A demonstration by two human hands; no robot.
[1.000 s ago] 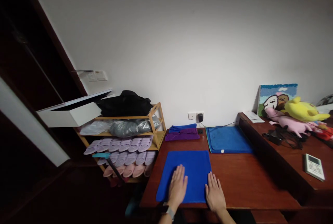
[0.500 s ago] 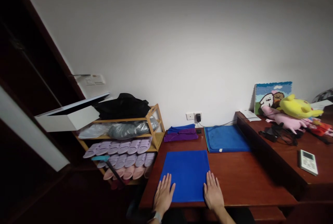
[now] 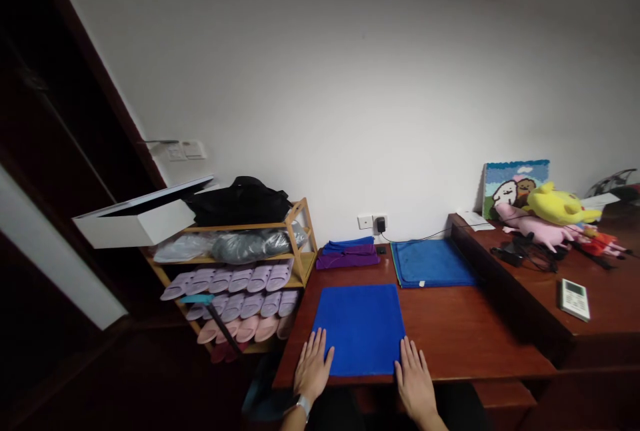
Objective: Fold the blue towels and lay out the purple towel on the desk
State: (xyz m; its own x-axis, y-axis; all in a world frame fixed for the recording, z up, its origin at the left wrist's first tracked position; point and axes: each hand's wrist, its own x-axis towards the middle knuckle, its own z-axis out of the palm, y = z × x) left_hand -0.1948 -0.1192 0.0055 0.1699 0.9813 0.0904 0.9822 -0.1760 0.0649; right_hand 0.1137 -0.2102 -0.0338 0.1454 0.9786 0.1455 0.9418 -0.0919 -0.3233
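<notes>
A bright blue cloth (image 3: 360,329) lies flat in a near-square on the brown table, close to its front edge. My left hand (image 3: 314,363) rests palm down at the cloth's lower left edge, fingers stretched out. At the lower right edge lies my right hand (image 3: 416,377), also flat, its fingertips by the cloth's side. Neither hand holds anything. Behind the cloth are a folded purple cloth (image 3: 349,257) with blue fabric above it, and a stack of darker blue cloths (image 3: 435,263) to the right.
A wooden rack (image 3: 300,244) with several slippers and a black bag (image 3: 240,203) stands left of the table (image 3: 465,331). On the higher desk at right are plush toys (image 3: 557,204), a picture panel (image 3: 515,184) and a white remote-like device (image 3: 575,299). A plugged-in adapter (image 3: 381,225) trails a cord.
Both hands have slid slightly toward me along the cloth's sides and stay flat. The view has shifted a little; the cloth keeps its flat shape.
</notes>
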